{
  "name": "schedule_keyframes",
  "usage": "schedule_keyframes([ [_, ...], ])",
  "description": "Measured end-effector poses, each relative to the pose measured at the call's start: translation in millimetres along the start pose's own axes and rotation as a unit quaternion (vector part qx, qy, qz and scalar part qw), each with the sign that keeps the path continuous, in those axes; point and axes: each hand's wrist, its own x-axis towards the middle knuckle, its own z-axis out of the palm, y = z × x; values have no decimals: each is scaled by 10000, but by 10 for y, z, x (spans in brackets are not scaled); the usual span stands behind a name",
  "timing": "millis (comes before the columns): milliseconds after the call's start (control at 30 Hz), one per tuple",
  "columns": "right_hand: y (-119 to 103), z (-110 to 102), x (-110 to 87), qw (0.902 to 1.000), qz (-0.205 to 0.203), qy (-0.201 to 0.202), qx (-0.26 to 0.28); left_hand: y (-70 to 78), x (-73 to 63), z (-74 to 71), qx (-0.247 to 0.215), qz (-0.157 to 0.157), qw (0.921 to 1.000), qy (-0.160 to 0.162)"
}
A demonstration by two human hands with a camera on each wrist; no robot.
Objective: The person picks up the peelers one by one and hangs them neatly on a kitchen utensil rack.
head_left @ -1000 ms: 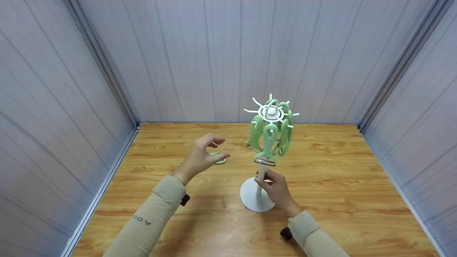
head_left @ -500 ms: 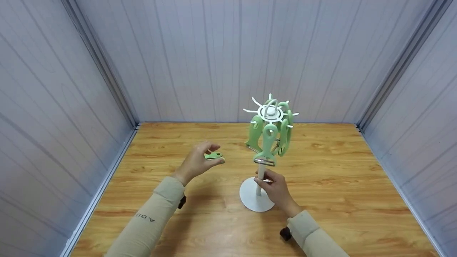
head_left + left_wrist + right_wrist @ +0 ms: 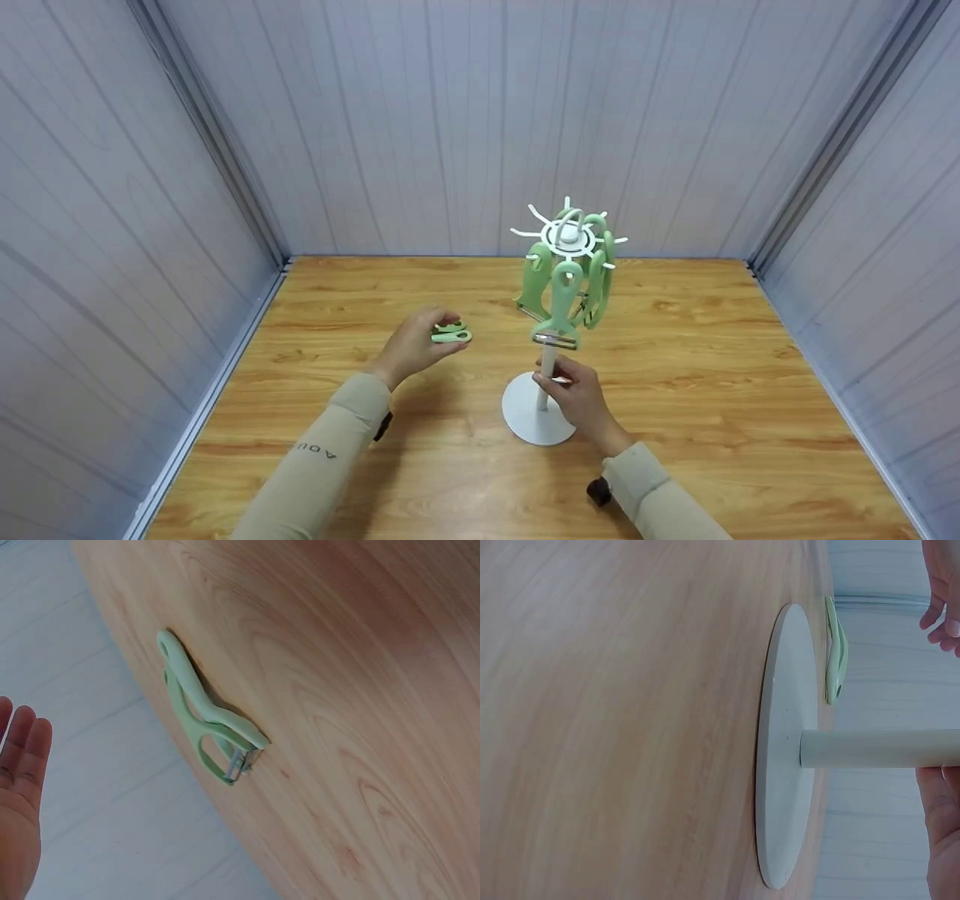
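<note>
In the head view my left hand (image 3: pixel 416 343), thumb and fingers parted, hovers over two green peelers lying together on the table. The left wrist view shows the paler peeler (image 3: pixel 196 686) leaning against the greener peeler (image 3: pixel 182 706), their blades at the same end, and the hand (image 3: pixel 22 780) apart from them. My right hand (image 3: pixel 583 396) grips the white pole (image 3: pixel 549 366) of an upright stand with a round base (image 3: pixel 525 412). Several green peelers hang by their handle holes from the hooked wheel (image 3: pixel 568 237) on top; one peeler (image 3: pixel 564 300) faces me.
The wooden table (image 3: pixel 697 420) is enclosed by a pale back wall (image 3: pixel 420 127) and side walls with metal edging. Bare white hooks stick out at the left and back of the wheel.
My left hand has lowered and shifted slightly left over the table peelers, more of which now show between thumb and fingers. My right hand and the stand have hardly moved.
</note>
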Motion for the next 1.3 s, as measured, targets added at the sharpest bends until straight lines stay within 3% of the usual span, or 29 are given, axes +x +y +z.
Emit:
schedule_keyframes([
  [433, -9, -13, 9, 10000, -60, 22, 23, -146, 55, 78, 276, -565, 9980, -68],
  [733, 6, -8, 13, 10000, 34, 1, -28, -270, 65, 148, 388, -1158, 9907, -606],
  [933, -16, -3, 11, 9999, 155, -2, -31, -361, 62, 215, 631, -1336, 9868, -660],
  [1167, -15, -5, 10, 9995, 312, -10, -34, -445, 6, 266, 666, -1845, 9777, -744],
  [1300, -11, -8, 4, 9994, 335, 3, -27, -488, -14, 291, 750, -1933, 9756, -723],
])
